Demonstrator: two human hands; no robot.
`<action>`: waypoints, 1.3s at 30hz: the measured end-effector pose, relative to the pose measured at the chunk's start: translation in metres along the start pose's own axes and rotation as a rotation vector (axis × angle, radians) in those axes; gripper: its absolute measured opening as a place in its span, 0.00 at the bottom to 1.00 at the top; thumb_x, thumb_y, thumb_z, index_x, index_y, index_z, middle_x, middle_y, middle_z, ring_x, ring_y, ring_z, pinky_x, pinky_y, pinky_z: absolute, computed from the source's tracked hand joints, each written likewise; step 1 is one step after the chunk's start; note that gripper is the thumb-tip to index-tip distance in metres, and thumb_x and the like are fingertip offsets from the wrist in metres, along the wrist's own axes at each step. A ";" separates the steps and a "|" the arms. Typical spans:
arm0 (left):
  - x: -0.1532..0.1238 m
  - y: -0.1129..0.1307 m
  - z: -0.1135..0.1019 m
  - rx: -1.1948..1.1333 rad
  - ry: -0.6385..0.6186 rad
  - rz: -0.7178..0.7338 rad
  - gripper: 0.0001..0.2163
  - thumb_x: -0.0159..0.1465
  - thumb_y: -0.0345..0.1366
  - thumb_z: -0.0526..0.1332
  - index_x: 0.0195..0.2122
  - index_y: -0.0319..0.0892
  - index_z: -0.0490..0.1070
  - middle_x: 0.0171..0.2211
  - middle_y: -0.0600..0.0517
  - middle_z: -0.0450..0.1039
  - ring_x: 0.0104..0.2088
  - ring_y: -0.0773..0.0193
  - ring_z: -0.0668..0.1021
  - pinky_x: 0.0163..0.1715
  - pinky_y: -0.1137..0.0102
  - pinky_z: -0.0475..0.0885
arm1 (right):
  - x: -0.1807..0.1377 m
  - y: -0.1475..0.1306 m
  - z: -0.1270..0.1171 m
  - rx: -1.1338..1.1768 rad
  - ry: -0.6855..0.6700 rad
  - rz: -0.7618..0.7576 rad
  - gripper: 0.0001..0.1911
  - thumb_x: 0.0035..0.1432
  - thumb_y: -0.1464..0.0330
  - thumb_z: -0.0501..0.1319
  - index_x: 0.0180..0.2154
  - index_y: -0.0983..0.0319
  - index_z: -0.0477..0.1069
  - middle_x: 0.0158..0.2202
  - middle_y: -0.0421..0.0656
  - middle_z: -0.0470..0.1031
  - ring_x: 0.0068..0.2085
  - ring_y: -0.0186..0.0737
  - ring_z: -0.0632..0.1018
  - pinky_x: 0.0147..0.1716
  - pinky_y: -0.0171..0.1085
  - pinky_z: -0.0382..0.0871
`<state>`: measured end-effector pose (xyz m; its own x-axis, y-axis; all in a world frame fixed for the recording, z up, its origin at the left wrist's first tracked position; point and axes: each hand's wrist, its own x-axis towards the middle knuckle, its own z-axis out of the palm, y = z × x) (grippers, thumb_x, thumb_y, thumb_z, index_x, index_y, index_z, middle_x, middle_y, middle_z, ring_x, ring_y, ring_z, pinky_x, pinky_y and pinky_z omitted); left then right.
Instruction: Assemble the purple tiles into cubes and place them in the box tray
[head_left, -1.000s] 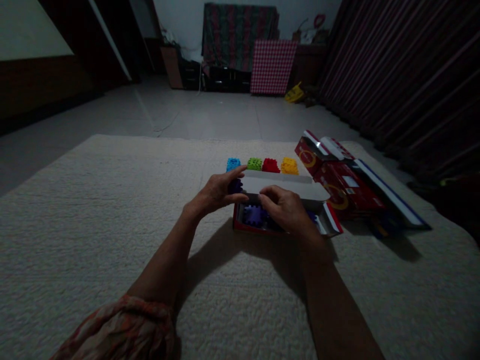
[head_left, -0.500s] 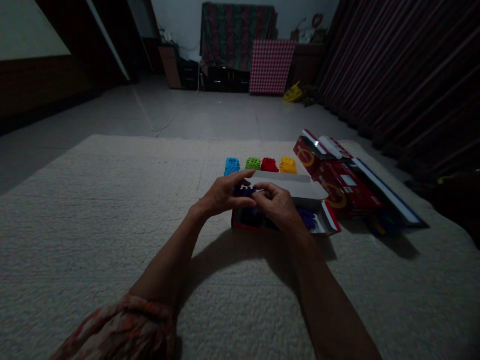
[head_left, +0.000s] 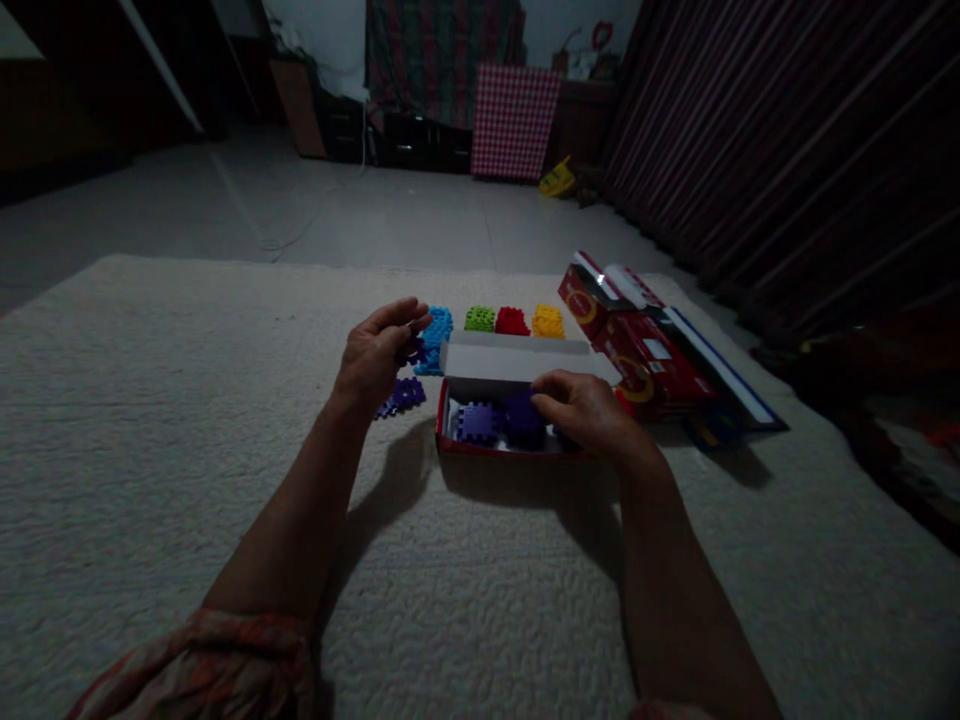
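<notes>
An open red box [head_left: 450, 448] with a white flap lies on the cream rug and holds purple toothed plastic pieces [head_left: 478, 421]. My right hand [head_left: 585, 410] reaches into the box, fingers curled on a purple piece [head_left: 523, 418]. My left hand [head_left: 379, 350] hovers left of the box, fingers pinched on a small purple piece [head_left: 411, 347]. Another purple piece [head_left: 403, 395] lies on the rug just below that hand. Beyond the box sit blue [head_left: 436, 338], green [head_left: 479, 319], red [head_left: 512, 321] and yellow [head_left: 548, 321] stacks in a row.
Larger red toy boxes [head_left: 637, 340] lie opened to the right of the small box. The cream rug [head_left: 187, 400] spreads left and toward me. A dark striped curtain [head_left: 787, 130] hangs at right. A checked red board [head_left: 514, 120] leans at the far wall.
My left hand has moved left, away from the box, carrying a purple piece. My right hand dropped back into the box. A purple piece now lies on the rug. The view shifted right.
</notes>
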<state>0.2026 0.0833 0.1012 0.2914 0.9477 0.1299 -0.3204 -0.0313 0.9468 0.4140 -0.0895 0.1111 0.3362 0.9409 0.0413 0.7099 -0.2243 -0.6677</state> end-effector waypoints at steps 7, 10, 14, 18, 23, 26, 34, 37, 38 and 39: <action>-0.005 0.001 0.006 -0.018 -0.035 -0.034 0.19 0.50 0.28 0.61 0.44 0.39 0.77 0.48 0.43 0.80 0.52 0.51 0.80 0.43 0.64 0.78 | -0.002 0.014 0.005 -0.090 -0.013 0.080 0.08 0.58 0.70 0.61 0.35 0.62 0.80 0.31 0.44 0.82 0.29 0.39 0.79 0.28 0.35 0.69; -0.008 0.000 0.010 -0.020 -0.057 -0.061 0.19 0.50 0.27 0.61 0.44 0.39 0.78 0.47 0.43 0.80 0.52 0.52 0.80 0.43 0.64 0.78 | -0.001 0.016 0.006 -0.157 -0.024 0.070 0.09 0.59 0.72 0.60 0.35 0.62 0.81 0.32 0.45 0.83 0.30 0.40 0.80 0.30 0.35 0.69; -0.013 -0.002 0.016 -0.028 -0.074 -0.102 0.19 0.50 0.27 0.61 0.44 0.39 0.79 0.47 0.43 0.81 0.52 0.52 0.80 0.45 0.65 0.77 | -0.001 0.014 0.006 -0.226 -0.015 0.063 0.10 0.59 0.72 0.60 0.33 0.61 0.81 0.32 0.46 0.83 0.33 0.42 0.81 0.33 0.36 0.69; -0.017 -0.003 0.022 -0.044 -0.088 -0.158 0.18 0.51 0.26 0.61 0.43 0.40 0.80 0.47 0.44 0.81 0.52 0.53 0.80 0.44 0.65 0.76 | -0.003 0.010 0.005 -0.271 -0.026 0.090 0.10 0.59 0.71 0.60 0.31 0.61 0.80 0.30 0.46 0.83 0.32 0.42 0.80 0.32 0.37 0.68; -0.024 -0.003 0.029 -0.089 -0.124 -0.222 0.18 0.50 0.25 0.61 0.42 0.40 0.79 0.46 0.46 0.81 0.49 0.57 0.81 0.39 0.70 0.75 | -0.008 0.003 0.002 -0.329 0.049 0.108 0.08 0.61 0.69 0.61 0.33 0.62 0.79 0.31 0.47 0.82 0.32 0.44 0.80 0.33 0.39 0.69; -0.030 -0.003 0.035 -0.126 -0.165 -0.272 0.18 0.51 0.24 0.61 0.42 0.40 0.78 0.45 0.46 0.81 0.49 0.57 0.82 0.41 0.69 0.74 | -0.010 -0.004 0.007 -0.209 0.162 -0.072 0.05 0.60 0.69 0.62 0.38 0.61 0.77 0.35 0.46 0.82 0.36 0.44 0.81 0.38 0.40 0.72; -0.040 -0.006 0.045 -0.171 -0.260 -0.342 0.20 0.53 0.26 0.61 0.48 0.39 0.76 0.50 0.42 0.79 0.51 0.54 0.80 0.55 0.60 0.70 | -0.006 -0.033 0.055 0.104 0.263 -0.516 0.23 0.58 0.67 0.66 0.55 0.59 0.68 0.55 0.51 0.74 0.57 0.50 0.75 0.56 0.51 0.72; -0.040 -0.009 0.045 -0.148 -0.265 -0.331 0.20 0.55 0.28 0.62 0.49 0.39 0.76 0.51 0.41 0.79 0.53 0.53 0.79 0.57 0.59 0.70 | -0.006 -0.041 0.070 0.107 0.318 -0.503 0.18 0.59 0.70 0.64 0.52 0.57 0.70 0.52 0.49 0.75 0.57 0.49 0.74 0.58 0.51 0.71; -0.041 -0.009 0.045 -0.142 -0.266 -0.327 0.20 0.55 0.28 0.62 0.50 0.39 0.76 0.51 0.41 0.79 0.53 0.53 0.79 0.57 0.59 0.70 | -0.006 -0.043 0.073 0.096 0.331 -0.494 0.16 0.60 0.72 0.62 0.50 0.57 0.71 0.51 0.48 0.75 0.56 0.48 0.74 0.58 0.50 0.71; -0.041 -0.010 0.045 -0.138 -0.266 -0.322 0.20 0.54 0.28 0.62 0.49 0.39 0.76 0.51 0.41 0.79 0.53 0.53 0.79 0.57 0.59 0.71 | -0.006 -0.044 0.074 0.080 0.339 -0.485 0.15 0.60 0.74 0.60 0.49 0.57 0.72 0.50 0.48 0.76 0.57 0.47 0.74 0.59 0.50 0.70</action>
<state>0.2347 0.0308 0.0997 0.6124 0.7868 -0.0771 -0.2874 0.3125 0.9054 0.3348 -0.0668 0.0853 0.1734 0.7944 0.5821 0.7873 0.2433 -0.5665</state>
